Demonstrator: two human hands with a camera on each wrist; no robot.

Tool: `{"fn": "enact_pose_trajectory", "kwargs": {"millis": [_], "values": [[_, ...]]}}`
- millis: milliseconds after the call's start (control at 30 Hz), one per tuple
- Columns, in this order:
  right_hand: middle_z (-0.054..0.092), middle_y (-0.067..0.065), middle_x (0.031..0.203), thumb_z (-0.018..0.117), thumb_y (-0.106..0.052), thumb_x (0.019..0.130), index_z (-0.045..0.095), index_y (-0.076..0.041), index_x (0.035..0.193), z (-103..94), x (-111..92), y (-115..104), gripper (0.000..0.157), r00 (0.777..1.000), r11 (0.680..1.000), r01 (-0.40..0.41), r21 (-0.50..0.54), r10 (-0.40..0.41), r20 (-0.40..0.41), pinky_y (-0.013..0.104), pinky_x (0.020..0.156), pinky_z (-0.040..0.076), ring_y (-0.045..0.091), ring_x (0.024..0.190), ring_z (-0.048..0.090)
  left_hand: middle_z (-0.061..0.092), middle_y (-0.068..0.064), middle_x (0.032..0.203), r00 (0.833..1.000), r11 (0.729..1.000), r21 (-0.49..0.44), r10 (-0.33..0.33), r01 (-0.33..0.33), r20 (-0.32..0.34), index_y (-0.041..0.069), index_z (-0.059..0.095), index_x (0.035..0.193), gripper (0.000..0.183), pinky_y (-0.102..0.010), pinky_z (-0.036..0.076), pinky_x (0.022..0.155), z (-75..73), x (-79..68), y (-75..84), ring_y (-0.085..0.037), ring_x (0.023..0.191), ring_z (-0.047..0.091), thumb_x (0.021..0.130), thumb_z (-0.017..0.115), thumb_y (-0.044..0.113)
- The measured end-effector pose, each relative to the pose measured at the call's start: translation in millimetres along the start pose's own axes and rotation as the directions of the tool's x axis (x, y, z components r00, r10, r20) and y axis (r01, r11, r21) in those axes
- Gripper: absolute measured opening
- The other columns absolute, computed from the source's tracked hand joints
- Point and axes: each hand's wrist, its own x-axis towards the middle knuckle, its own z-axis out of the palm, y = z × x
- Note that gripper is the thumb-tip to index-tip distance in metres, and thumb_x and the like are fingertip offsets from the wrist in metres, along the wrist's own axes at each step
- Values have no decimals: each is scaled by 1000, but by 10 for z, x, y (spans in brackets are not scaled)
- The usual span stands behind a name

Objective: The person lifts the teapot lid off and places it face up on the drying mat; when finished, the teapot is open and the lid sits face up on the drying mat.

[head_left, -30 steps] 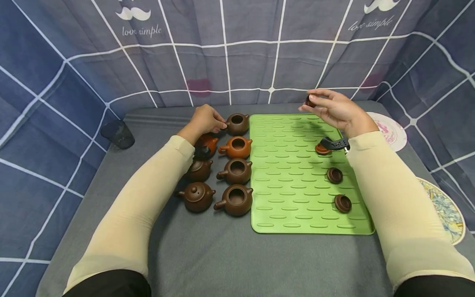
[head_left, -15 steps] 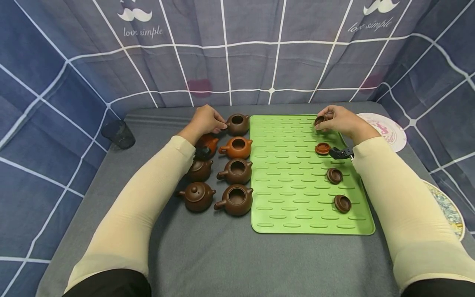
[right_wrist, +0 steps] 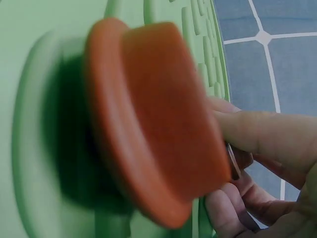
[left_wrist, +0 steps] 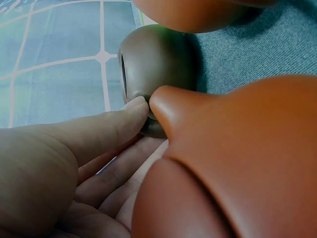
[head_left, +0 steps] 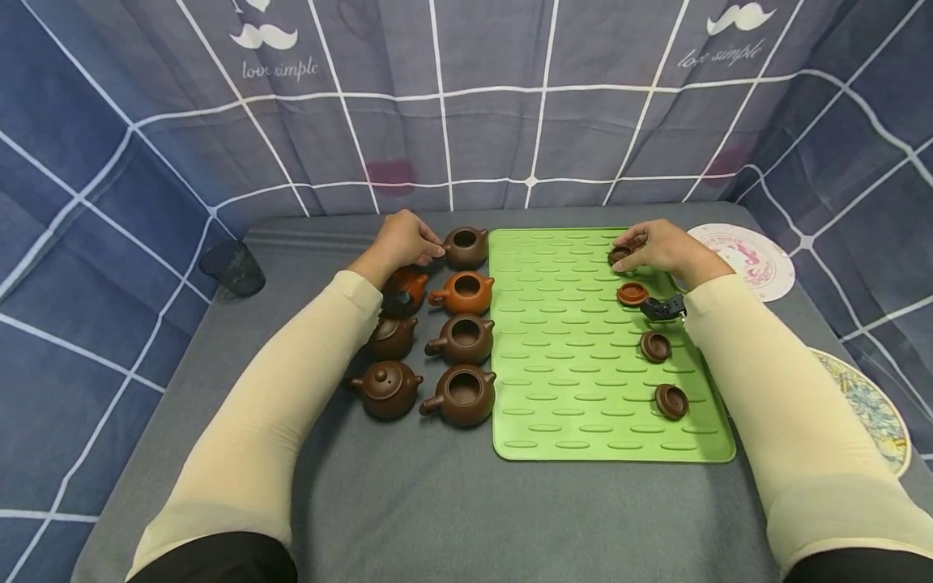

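Observation:
My left hand (head_left: 403,244) pinches the handle of a dark brown lidless teapot (head_left: 468,248) at the back of the table. In the left wrist view, thumb and fingers meet at that teapot's (left_wrist: 158,62) handle, partly behind an orange teapot (left_wrist: 257,144). My right hand (head_left: 662,251) holds a small brown teapot lid (head_left: 619,255) at the back right of the green mat (head_left: 561,405). Lying upside down just in front is an orange lid (head_left: 632,294), which mostly hides the held lid in the right wrist view. Two more brown lids, the nearer lid (head_left: 671,402) included, lie farther forward.
Lidless teapots, such as an orange one (head_left: 465,292), line the mat's left edge. Beside them stands a second column with a lidded teapot (head_left: 388,390). A dark cup (head_left: 233,267) is far left; a pink-and-white plate (head_left: 751,259) and a patterned plate (head_left: 867,405) lie right.
My right hand has moved down and slightly right with the brown lid, from above the mat's back edge to close over the mat. The left hand stays on the teapot handle.

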Motion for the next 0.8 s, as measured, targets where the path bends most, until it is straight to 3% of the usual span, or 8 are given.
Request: {"fn": "enact_pose_trajectory", "kwargs": {"millis": [267, 467, 633, 800], "values": [[53, 33, 138, 87, -15, 91, 57, 6, 143, -50, -4, -13, 64, 1000, 1000, -19, -11, 19, 1, 60, 110, 35, 46, 126, 50, 78, -13, 89, 1000, 1000, 23, 8, -7, -7, 3, 84, 105, 16, -21, 57, 60, 6, 1, -12, -27, 83, 77, 94, 84, 15], [57, 31, 139, 83, -30, 95, 60, 4, 140, -95, -37, -108, 61, 992, 996, -56, -71, 47, -119, 59, 108, 38, 46, 126, 52, 78, -13, 90, 1000, 1000, 9, 1, -1, 5, 2, 84, 106, 17, -25, 59, 64, 0, 7, 0, -27, 83, 77, 95, 84, 15], [61, 30, 133, 77, -37, 97, 64, 5, 134, -87, -99, -312, 57, 976, 990, -10, -143, -22, -218, 60, 103, 41, 47, 121, 54, 78, -14, 92, 1000, 1000, 24, 4, -4, 4, 3, 84, 107, 17, -26, 60, 66, -10, 0, 3, -27, 85, 77, 95, 83, 16], [64, 26, 129, 77, -34, 98, 66, 3, 131, 9, -128, -603, 52, 970, 991, 67, -118, -93, -227, 58, 101, 42, 43, 117, 58, 78, -14, 93, 1000, 1000, 22, 0, 0, 4, 3, 84, 107, 17, -28, 60, 68, -3, -5, 0, -30, 88, 77, 95, 83, 15]]}}
